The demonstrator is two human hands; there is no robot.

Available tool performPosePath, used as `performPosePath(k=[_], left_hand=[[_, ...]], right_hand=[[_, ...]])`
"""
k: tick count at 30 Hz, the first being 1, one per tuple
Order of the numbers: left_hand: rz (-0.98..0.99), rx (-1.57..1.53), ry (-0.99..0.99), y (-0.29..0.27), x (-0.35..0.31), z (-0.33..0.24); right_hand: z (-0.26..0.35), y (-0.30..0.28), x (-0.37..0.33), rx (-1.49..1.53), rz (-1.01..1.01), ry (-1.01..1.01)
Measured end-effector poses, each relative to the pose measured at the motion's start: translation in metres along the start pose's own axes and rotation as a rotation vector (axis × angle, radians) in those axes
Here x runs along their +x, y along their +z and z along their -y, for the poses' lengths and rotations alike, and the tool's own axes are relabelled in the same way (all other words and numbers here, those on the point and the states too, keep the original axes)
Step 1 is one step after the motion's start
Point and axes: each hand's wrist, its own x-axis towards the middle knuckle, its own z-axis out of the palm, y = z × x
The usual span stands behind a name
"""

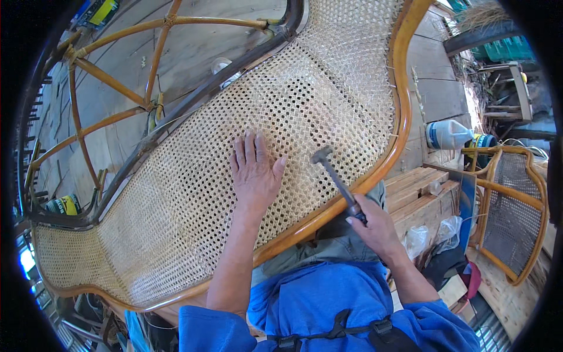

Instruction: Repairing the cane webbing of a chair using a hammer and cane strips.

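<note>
A long curved rattan frame with a woven cane panel [176, 182] lies across my lap. Glossy orange-brown wood [316, 221] edges its near and right sides, and a dark pole [202, 105] runs along the far side. My left hand [255, 168] rests flat on the weave, fingers stretched out and the thumb apart. In my right hand [375, 229], near the wooden rim, is a small hammer [334, 176], gripped by its dark handle. The hammer's head is over the cane, right of my left hand; whether it touches cannot be made out.
Bent rattan poles [111, 85] form an open framework at the upper left. A white plastic jug [448, 135] stands at the right beside a dark can. Farther right is a rattan chair piece [513, 211] with woven panels. Wooden planks [419, 188] and plastic bags [416, 239] lie near my right arm.
</note>
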Motion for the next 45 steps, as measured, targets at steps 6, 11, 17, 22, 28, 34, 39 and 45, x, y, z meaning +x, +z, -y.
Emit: performPosePath(k=[6, 11, 17, 22, 28, 34, 39, 45], left_hand=[[0.04, -0.006, -0.011, -0.007, -0.01, -0.003], [0.047, -0.298, -0.007, -0.007, 0.001, -0.02], [0.013, -0.577, 0.147, -0.017, 0.008, -0.06], [0.1, -0.554, 0.257, -0.005, 0.007, -0.093], [0.169, -0.474, 0.186, -0.001, 0.02, -0.105], [0.187, -0.41, 0.165, 0.002, 0.016, -0.077], [0.168, -0.279, 0.201, -0.008, 0.003, -0.001], [0.186, -0.23, 0.115, -0.013, -0.004, 0.011]], right_hand=[[0.012, 0.003, -0.01, -0.087, 0.088, 0.008], [-0.004, -0.012, -0.006, 0.208, 0.043, -0.068], [-0.056, -0.024, -0.042, 0.239, -0.433, 0.054], [-0.15, -0.046, -0.127, 0.193, -0.832, 0.39], [-0.234, -0.033, -0.21, 0.348, -1.075, 0.783], [-0.28, 0.025, -0.23, 0.285, -1.126, 0.838], [-0.308, 0.017, -0.224, 0.4, -1.156, 0.887], [-0.296, 0.019, -0.178, 0.228, -1.008, 0.553]])
